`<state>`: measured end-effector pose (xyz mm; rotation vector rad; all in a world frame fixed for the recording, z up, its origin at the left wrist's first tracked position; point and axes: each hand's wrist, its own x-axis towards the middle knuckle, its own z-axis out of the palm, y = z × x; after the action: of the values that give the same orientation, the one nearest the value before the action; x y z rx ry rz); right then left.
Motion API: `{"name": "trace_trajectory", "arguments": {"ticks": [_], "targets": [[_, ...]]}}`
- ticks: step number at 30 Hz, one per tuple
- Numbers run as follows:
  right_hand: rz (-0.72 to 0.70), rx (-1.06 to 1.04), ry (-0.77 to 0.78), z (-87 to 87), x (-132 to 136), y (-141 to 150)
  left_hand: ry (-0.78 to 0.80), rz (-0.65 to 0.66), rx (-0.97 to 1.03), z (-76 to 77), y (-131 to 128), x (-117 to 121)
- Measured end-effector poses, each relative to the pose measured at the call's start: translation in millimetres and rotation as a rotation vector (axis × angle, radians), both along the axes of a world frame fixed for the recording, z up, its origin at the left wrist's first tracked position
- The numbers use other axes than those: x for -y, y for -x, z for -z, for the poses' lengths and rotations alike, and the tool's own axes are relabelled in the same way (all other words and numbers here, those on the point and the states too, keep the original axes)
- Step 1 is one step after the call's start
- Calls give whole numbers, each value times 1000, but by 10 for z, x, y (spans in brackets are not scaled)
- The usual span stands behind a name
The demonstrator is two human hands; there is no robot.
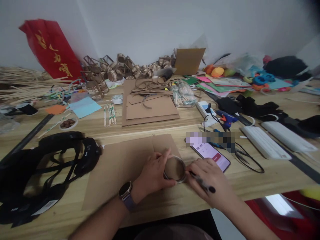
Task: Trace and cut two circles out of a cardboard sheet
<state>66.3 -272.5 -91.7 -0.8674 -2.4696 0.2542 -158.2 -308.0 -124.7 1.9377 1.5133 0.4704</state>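
- The left hand (152,175) grips the ring (184,162), thumb on its lower edge and fingers along its upper left edge.
- The right hand (208,180) is closed around a dark pen (203,183), its front end at the ring's 3 o'clock side.
- The ring lies on a cardboard sheet (117,166), toward the sheet's 3 o'clock end; bare brown shows inside it.
- A watch (125,190) circles the left wrist.
- From the ring, a lit phone (220,161) lies at 2 o'clock, just beyond the right hand.
- Black headgear (87,156) sits at 9 o'clock on the tabletop (190,201).
- At 10 o'clock is a small bowl (68,124) of brown pieces.
- At 11 o'clock lies stacked cardboard (150,113), with small baskets (115,75) heaped behind.
- Between 1 and 2 o'clock rests a blue glue gun (227,119).
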Motion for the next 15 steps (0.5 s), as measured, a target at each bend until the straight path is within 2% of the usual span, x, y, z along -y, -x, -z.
{"name": "trace_trajectory", "arguments": {"ticks": [3, 6, 11, 15], "targets": [[98, -144, 104, -156, 35, -26, -16, -10, -4, 4, -6, 0], [178, -254, 257, -236, -40, -4, -2, -22, -17, -13, -13, 5], [92, -204, 570, -128, -177, 157, 9, -17, 4, -39, -10, 10], [23, -111, 679, -22, -219, 258, 9, -17, -3, -17, 0, 5]]}}
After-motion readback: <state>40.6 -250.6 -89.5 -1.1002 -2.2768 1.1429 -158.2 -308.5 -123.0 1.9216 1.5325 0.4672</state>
